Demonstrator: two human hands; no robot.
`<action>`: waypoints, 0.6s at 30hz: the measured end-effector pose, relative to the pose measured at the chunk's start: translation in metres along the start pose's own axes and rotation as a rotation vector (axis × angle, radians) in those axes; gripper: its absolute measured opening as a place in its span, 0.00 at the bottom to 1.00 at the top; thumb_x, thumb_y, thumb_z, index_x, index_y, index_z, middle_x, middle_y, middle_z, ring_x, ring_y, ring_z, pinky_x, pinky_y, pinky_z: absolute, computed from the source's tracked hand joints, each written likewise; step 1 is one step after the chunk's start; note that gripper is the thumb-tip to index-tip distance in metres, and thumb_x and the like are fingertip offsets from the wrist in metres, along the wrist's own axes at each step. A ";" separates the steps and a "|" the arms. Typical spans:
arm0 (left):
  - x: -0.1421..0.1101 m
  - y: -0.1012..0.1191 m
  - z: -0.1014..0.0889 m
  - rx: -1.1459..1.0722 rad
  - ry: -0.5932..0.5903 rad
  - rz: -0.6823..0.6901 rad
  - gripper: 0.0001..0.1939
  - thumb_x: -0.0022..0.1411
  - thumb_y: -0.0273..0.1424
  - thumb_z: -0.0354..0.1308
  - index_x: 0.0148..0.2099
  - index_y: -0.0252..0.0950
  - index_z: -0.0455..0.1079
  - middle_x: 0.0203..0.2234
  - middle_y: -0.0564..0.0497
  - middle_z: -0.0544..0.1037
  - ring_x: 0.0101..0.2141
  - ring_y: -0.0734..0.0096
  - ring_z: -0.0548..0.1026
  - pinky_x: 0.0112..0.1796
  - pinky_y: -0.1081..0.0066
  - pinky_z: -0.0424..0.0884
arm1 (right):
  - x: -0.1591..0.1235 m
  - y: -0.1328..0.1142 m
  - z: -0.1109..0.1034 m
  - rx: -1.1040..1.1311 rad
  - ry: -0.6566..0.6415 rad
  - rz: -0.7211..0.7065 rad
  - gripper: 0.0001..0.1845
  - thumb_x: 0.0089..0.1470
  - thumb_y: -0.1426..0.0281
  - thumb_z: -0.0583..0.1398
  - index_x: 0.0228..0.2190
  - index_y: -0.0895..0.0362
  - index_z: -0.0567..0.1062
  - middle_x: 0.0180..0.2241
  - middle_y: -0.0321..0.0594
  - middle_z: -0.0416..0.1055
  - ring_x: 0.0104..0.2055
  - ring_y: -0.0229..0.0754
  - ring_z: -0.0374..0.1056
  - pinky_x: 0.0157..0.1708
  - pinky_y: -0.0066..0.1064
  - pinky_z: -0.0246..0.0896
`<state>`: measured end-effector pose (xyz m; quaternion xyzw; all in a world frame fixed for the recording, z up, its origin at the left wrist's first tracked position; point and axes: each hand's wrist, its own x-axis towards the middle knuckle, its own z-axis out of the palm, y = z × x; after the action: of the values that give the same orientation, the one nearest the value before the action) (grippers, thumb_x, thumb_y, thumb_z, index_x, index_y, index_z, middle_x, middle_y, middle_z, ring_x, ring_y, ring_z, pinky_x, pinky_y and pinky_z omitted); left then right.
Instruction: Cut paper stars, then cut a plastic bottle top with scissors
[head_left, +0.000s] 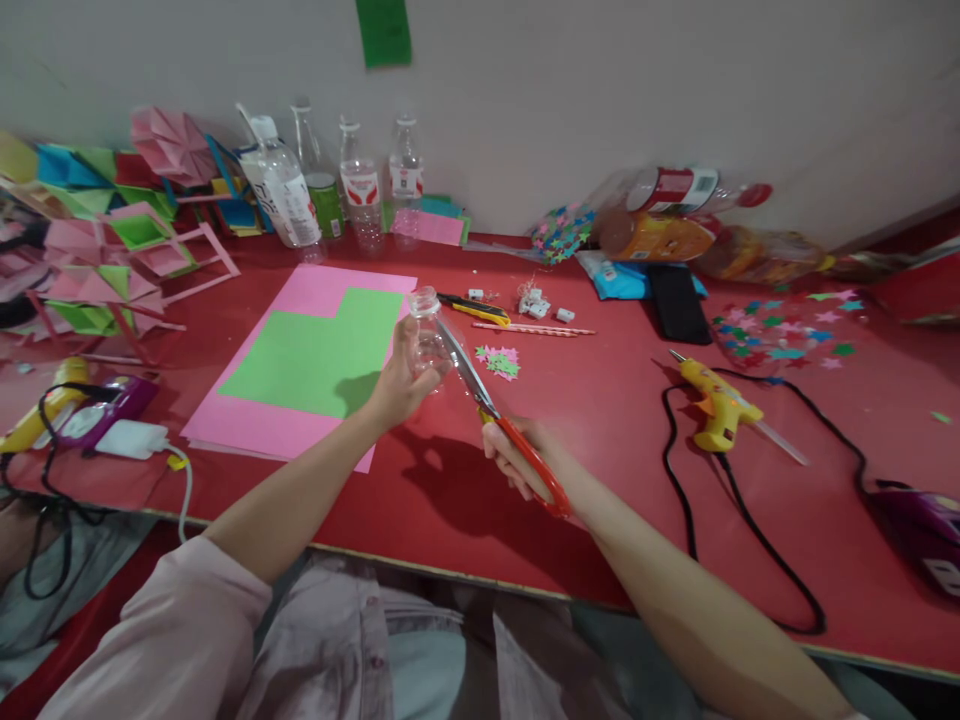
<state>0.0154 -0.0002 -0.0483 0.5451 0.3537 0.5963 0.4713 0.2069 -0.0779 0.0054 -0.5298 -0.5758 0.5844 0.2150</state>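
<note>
My left hand grips a clear plastic bottle, its open neck pointing up and away from me. In my right hand is a pair of scissors with red-orange handles. The scissor blades lie against the bottle's right side; whether they pass into the plastic I cannot tell. Left of the bottle, a green sheet with a cut-out corner rests on pink sheets. Just beyond the scissors sits a small pile of pink and green paper stars. A yellow and black utility knife lies behind the bottle.
A yellow glue gun with a looping black cord lies right, near a black phone. Several bottles stand along the wall. Folded-paper models and a purple power strip occupy the left. Another person's hand shows at the left edge.
</note>
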 end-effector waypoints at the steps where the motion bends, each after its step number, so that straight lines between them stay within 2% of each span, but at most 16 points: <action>1: -0.001 0.000 0.000 0.002 -0.001 0.000 0.31 0.51 0.34 0.66 0.53 0.46 0.54 0.37 0.53 0.70 0.37 0.71 0.74 0.35 0.69 0.71 | -0.001 -0.001 0.000 0.002 0.006 -0.007 0.28 0.51 0.41 0.55 0.23 0.53 0.62 0.11 0.23 0.52 0.10 0.29 0.50 0.13 0.24 0.49; 7: -0.002 0.002 0.001 0.024 0.007 0.003 0.30 0.53 0.37 0.66 0.53 0.46 0.54 0.38 0.53 0.71 0.37 0.71 0.75 0.41 0.65 0.73 | -0.005 -0.004 0.002 -0.002 0.030 0.036 0.29 0.50 0.41 0.56 0.22 0.53 0.60 0.11 0.23 0.50 0.10 0.29 0.49 0.11 0.23 0.47; 18: -0.003 0.001 0.001 0.020 0.026 -0.014 0.28 0.52 0.33 0.65 0.52 0.46 0.55 0.39 0.53 0.70 0.37 0.73 0.73 0.40 0.66 0.73 | -0.006 -0.008 0.004 -0.041 0.060 0.047 0.28 0.50 0.42 0.56 0.21 0.53 0.59 0.11 0.23 0.51 0.09 0.29 0.49 0.09 0.23 0.45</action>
<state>0.0161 -0.0034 -0.0478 0.5396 0.3696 0.5965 0.4653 0.2028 -0.0829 0.0135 -0.5649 -0.5682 0.5613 0.2073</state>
